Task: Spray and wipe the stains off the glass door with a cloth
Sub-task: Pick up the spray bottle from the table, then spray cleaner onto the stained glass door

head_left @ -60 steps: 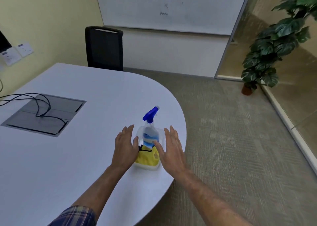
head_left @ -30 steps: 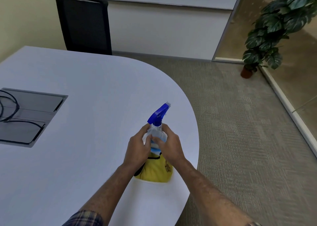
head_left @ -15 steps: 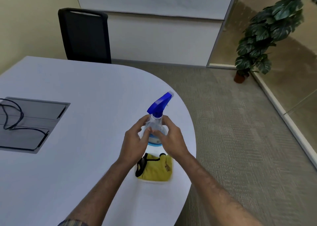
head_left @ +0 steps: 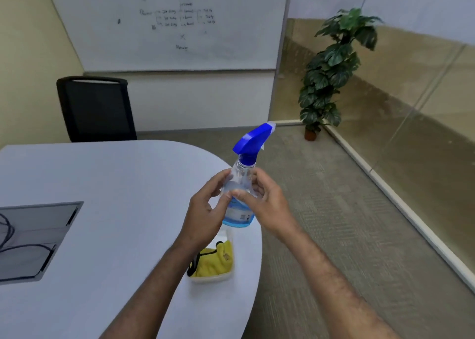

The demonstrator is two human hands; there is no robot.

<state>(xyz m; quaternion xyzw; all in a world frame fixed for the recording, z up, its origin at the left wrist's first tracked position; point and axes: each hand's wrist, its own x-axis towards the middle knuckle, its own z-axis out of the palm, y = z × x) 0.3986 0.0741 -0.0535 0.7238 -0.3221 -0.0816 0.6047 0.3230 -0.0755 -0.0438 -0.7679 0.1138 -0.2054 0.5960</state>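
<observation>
A clear spray bottle [head_left: 240, 184] with a blue trigger head is held in the air above the table's right end. My left hand [head_left: 205, 215] grips its left side and my right hand [head_left: 264, 205] grips its right side, fingers curled round the body. Below them a yellow cloth [head_left: 217, 261] with a black strap lies in a shallow clear tray [head_left: 213, 278] on the white table [head_left: 115, 184]. Glass panels [head_left: 411, 94] run along the right side of the room.
A black chair [head_left: 95, 109] stands behind the table. A potted plant [head_left: 331, 76] sits in the far corner by the glass. A grey cable hatch [head_left: 33, 236] with black cables lies in the table at left. Carpeted floor spreads to the right.
Both hands closed on the bottle and lifted it out of the tray, higher than half a second ago. The cloth stayed in the tray. My view tilted upward.
</observation>
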